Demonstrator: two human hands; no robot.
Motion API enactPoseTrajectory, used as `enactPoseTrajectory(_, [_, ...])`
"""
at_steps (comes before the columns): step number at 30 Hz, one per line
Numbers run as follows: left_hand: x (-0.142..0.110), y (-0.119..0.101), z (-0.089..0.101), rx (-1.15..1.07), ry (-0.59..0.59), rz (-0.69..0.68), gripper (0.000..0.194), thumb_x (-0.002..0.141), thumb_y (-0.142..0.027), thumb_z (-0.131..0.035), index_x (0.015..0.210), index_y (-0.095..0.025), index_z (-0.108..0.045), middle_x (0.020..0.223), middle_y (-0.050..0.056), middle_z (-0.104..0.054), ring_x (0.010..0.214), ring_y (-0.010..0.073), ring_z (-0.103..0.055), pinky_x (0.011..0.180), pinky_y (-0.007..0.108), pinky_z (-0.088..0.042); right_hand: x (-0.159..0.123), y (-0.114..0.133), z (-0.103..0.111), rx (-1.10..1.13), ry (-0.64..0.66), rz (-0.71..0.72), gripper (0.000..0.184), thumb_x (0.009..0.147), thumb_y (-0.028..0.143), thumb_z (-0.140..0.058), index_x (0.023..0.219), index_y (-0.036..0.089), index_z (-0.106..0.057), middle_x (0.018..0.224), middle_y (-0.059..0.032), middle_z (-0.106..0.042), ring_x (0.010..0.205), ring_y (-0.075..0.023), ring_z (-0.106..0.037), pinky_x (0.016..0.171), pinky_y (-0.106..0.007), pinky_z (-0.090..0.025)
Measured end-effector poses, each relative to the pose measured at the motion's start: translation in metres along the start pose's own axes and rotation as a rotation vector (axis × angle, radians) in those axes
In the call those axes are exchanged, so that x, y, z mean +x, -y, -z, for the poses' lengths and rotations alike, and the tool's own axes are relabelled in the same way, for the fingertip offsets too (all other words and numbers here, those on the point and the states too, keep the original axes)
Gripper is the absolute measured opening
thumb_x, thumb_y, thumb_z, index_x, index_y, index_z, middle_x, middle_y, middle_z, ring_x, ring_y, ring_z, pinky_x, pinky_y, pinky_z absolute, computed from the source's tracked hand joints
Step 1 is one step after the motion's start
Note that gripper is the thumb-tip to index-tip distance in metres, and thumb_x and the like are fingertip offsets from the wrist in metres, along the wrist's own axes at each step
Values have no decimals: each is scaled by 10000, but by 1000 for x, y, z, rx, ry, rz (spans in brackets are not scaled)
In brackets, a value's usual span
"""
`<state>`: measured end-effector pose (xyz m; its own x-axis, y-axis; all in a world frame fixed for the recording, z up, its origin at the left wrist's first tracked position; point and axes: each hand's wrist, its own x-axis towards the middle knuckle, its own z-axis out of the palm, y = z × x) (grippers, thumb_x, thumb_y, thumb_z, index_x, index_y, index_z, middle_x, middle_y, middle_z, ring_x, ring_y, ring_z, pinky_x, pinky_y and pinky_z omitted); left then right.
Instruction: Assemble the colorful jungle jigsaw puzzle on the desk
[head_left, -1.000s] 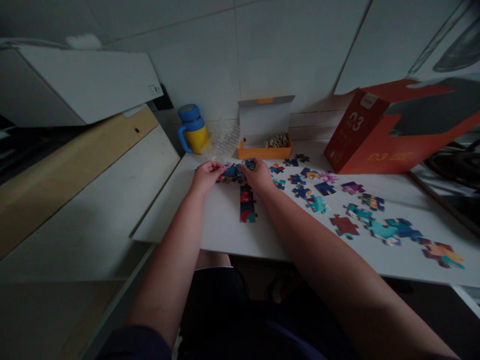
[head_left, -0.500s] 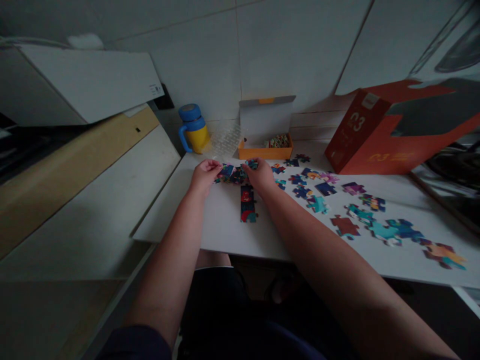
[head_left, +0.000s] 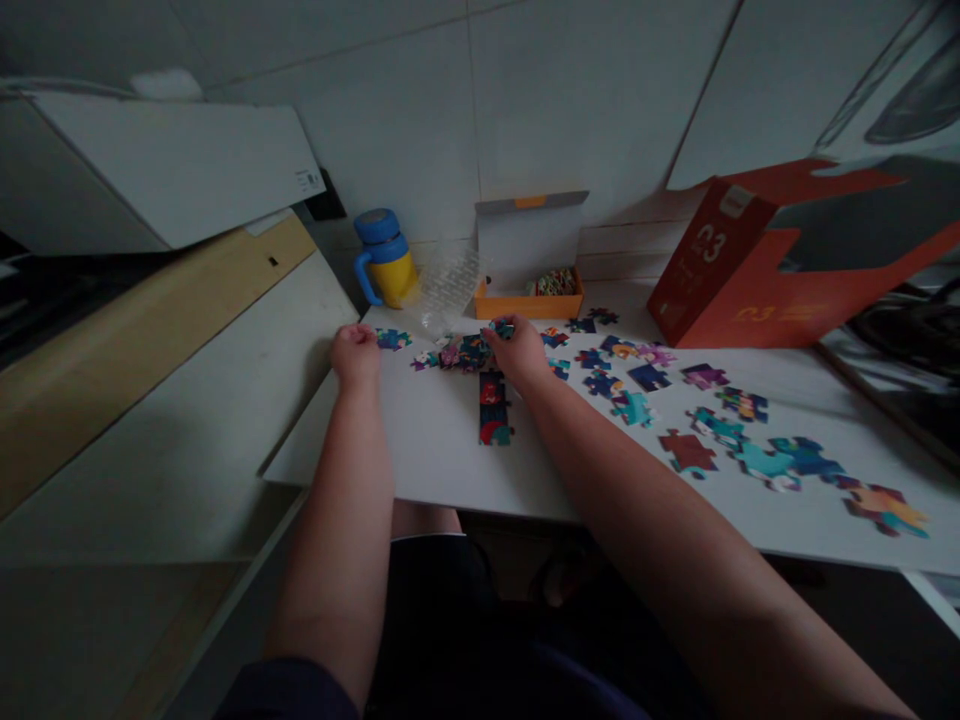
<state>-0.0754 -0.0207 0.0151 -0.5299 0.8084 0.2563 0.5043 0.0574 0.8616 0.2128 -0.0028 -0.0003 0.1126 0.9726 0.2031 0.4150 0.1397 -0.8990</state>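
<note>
My left hand [head_left: 355,355] is closed near the table's left edge, its fingertips at the end of a blue and green jigsaw puzzle piece [head_left: 394,339]. In front of the orange box, my right hand [head_left: 521,348] pinches a teal jigsaw puzzle piece [head_left: 498,327], partly covered by the fingers. Between the hands lies a cluster of dark and pink jigsaw pieces [head_left: 454,354]. Just below the right hand, a short upright strip of joined pieces [head_left: 494,410] with red and dark patterns lies flat on the table.
Several loose jigsaw pieces [head_left: 690,452] spread across the white table [head_left: 442,450] to the right. Along the back stand a blue and yellow mug [head_left: 391,265], crumpled clear plastic [head_left: 448,285] and an open orange box [head_left: 525,304]. A large red box [head_left: 750,270] stands at the back right.
My left hand has moved left, away from the cluster, with a blue jigsaw puzzle piece at its fingertips. The pink and dark pieces show more fully now. My right hand has barely moved.
</note>
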Motion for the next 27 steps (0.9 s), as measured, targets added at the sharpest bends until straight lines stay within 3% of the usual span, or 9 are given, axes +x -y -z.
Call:
enactPoseTrajectory(3, [0,9,20,149,-175,78,310,1010,-449,-710,1151,-174,-689,1190,92,-713,1158,279,-669,1076,517,-523,-1,0,-1,-1,5,1,211,910,388,-721,1065,252,-677,1015,-58,-774,957,-249,-726,919,-395,-561])
enactPoseTrajectory(7, [-10,2,15,262,-176,43,226,958,-332,-747,1097,-160,-699,1227,160,-715,1238,322,-631,1156,561,-434,-2,0,0,-6,9,0,214,905,387,-722,1059,245,-679,1003,-63,-772,941,-251,-724,908,-394,-561])
enactPoseTrajectory(10, [-19,-11,-6,261,-90,-94,221,930,-350,-769,1065,-181,-724,1248,171,-720,1265,331,-624,1167,491,-426,-2,0,1,-9,5,12,211,900,386,-719,1047,241,-678,1024,-71,-775,951,-253,-717,920,-401,-557])
enactPoseTrajectory(12, [-26,-18,-22,242,71,-264,325,885,-464,-828,1081,-215,-752,1226,139,-730,1224,315,-657,1118,436,-475,-2,0,1,-8,6,21,209,899,387,-716,1042,240,-676,1035,-73,-777,953,-251,-715,922,-402,-556])
enactPoseTrajectory(14, [-32,-20,-33,271,257,-440,465,751,-497,-941,1106,-245,-779,1282,125,-716,1273,329,-642,1143,427,-462,-2,0,1,-7,7,27,207,901,389,-717,1040,242,-674,1037,-71,-777,953,-250,-715,921,-401,-557])
enactPoseTrajectory(17, [-37,-17,-39,359,436,-531,577,600,-482,-1031,1086,-269,-808,1313,117,-702,1301,370,-626,1168,456,-436,-2,0,0,-5,7,25,202,907,390,-717,1046,250,-671,1026,-59,-774,958,-251,-720,913,-397,-561])
enactPoseTrajectory(24, [-36,-13,-36,381,437,-502,470,585,-432,-1037,927,-249,-772,1156,91,-717,1145,338,-669,1063,427,-487,-3,2,1,-17,8,10,208,903,379,-741,1054,250,-680,1036,-66,-777,959,-257,-721,914,-404,-562])
enactPoseTrajectory(27, [-30,-12,-31,384,346,-474,428,656,-454,-997,941,-246,-756,1175,94,-719,1158,315,-669,1075,411,-494,-3,3,1,-16,14,5,204,917,375,-727,1073,251,-683,1033,-62,-779,954,-254,-725,905,-398,-567])
